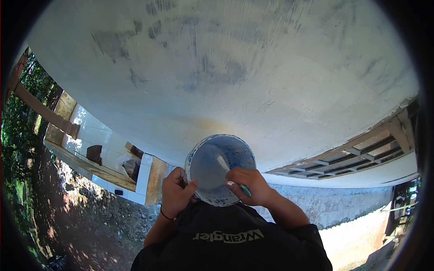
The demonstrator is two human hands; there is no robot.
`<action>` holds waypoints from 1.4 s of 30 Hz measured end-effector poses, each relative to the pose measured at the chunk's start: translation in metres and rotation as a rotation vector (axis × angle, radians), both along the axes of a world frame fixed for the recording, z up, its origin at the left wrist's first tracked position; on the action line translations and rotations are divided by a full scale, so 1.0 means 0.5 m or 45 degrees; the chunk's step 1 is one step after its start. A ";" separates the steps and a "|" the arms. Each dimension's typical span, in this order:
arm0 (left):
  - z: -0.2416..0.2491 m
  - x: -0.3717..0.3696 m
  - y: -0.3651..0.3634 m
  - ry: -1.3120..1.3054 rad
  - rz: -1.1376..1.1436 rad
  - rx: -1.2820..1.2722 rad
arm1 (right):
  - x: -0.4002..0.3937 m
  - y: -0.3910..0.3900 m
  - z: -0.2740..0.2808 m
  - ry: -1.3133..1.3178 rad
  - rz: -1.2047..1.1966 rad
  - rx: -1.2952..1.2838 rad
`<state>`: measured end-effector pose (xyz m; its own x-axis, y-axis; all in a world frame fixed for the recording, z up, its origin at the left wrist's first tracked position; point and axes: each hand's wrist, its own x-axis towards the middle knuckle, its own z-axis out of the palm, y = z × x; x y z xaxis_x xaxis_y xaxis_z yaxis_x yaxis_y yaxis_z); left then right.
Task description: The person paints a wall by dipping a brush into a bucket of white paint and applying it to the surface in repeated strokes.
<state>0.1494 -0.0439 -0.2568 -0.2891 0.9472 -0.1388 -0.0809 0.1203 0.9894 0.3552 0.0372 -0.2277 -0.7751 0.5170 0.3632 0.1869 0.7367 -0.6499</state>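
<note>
A paint-spattered bucket [244, 153] is held close in front of my black shirt [217, 226]. Pale, whitish liquid [205, 167] lies inside it, and blue flecks mark its inner wall. Closed on the rim at the left is my left hand [177, 192]. My right hand [253, 186] grips a paintbrush [223, 163] over the bucket's right side. Its whitish end points into the bucket, and a teal handle end shows below my fingers. Beyond the bucket rises a whitewashed wall [289, 99] with grey, streaky patches.
A wooden-framed window [357, 151] with bars is set in the wall at the right. On the left, a tiled porch [101, 131] holds a brown object [94, 154] and a clear plastic bag [126, 165]. Rough ground [108, 230] and greenery lie beyond.
</note>
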 end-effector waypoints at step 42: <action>0.161 -0.018 0.067 -0.140 -0.366 0.097 | 0.121 0.083 0.188 1.067 0.318 -0.693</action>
<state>0.1403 -0.0103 -0.1763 0.0046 0.9968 -0.0797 -0.1610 0.0794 0.9838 0.4157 0.0787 -0.1334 -0.4886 0.6321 0.6014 -0.5977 0.2595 -0.7585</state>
